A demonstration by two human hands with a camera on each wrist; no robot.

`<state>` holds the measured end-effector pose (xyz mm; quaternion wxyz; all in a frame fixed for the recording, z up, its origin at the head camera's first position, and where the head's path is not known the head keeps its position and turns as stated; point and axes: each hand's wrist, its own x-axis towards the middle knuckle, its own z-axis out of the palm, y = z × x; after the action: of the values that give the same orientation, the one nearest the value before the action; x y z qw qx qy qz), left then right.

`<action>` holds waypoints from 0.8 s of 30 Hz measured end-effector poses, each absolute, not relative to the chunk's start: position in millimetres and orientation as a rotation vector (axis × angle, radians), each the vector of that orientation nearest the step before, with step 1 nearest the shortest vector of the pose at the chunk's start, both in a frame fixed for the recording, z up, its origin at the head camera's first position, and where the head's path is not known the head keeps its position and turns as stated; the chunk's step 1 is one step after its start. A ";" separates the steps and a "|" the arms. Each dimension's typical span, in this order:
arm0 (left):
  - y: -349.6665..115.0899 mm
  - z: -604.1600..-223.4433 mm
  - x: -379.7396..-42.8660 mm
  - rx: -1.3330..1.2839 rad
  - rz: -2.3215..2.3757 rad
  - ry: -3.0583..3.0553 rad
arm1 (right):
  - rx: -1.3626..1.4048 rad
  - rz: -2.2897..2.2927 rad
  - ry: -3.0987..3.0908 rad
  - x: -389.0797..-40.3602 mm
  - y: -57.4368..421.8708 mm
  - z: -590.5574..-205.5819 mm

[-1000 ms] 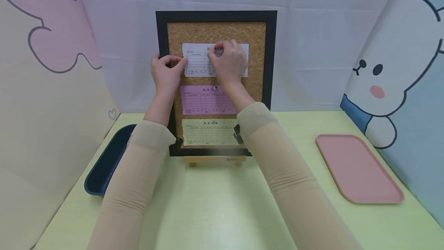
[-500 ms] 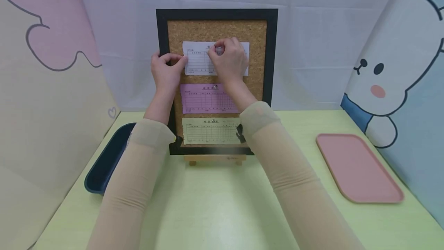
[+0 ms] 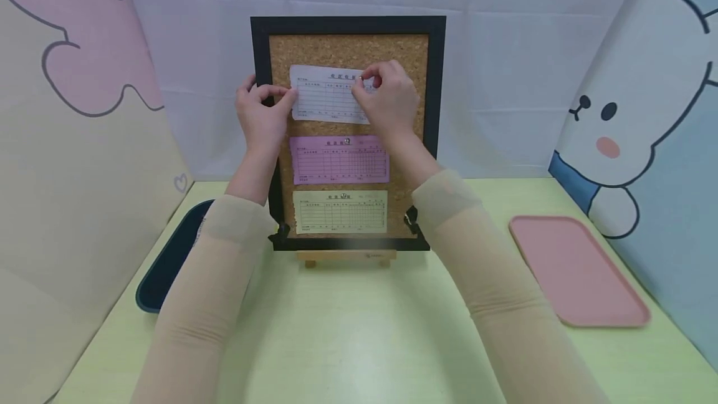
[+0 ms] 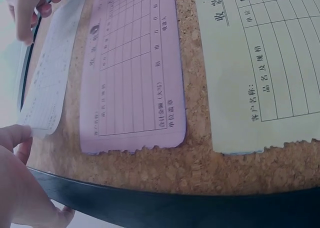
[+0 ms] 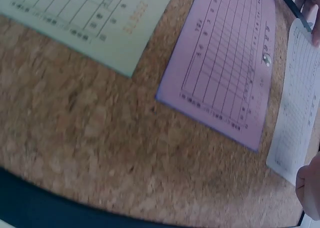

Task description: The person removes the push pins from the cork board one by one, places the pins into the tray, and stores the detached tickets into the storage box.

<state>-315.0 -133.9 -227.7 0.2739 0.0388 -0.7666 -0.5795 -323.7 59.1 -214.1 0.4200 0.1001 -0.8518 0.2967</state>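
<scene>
A white printed receipt slip hangs slightly tilted before the framed corkboard. My left hand pinches its left edge between thumb and index finger. Over the slip's right part, my right hand pinches a small shiny pushpin by the slip's printed heading; the hand covers the slip's right end in the head view. Below are a purple slip and a pale yellow-green slip, each held at its top by a silvery pin. In the right wrist view the white slip's lower end stands off the cork.
The corkboard's black frame leans on a small wooden stand. A dark blue tray lies at the left, partly behind my left sleeve. A pink tray lies on the table at the right.
My right hand has moved right with the pin. The white slip, flat and level before, has shifted left and tilted; my left hand moved slightly left with its edge.
</scene>
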 end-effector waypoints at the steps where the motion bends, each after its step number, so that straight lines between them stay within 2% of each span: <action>1: -134.4 -227.1 -313.8 0.098 -1.559 -2.050 | 0.263 0.739 -2.137 -322.3 61.4 -213.6; 13: -144.6 -225.3 -298.8 0.095 -1.433 -2.048 | 0.412 0.761 -2.106 -305.3 89.4 -206.8; 24: -151.2 -223.0 -285.2 0.034 -1.513 -2.068 | 0.526 0.742 -2.061 -286.5 116.8 -193.5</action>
<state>-285.2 -151.2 -223.0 0.2853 0.0126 -0.7734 -0.5659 -286.5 116.8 -193.5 0.4299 0.2107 -0.8261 0.2972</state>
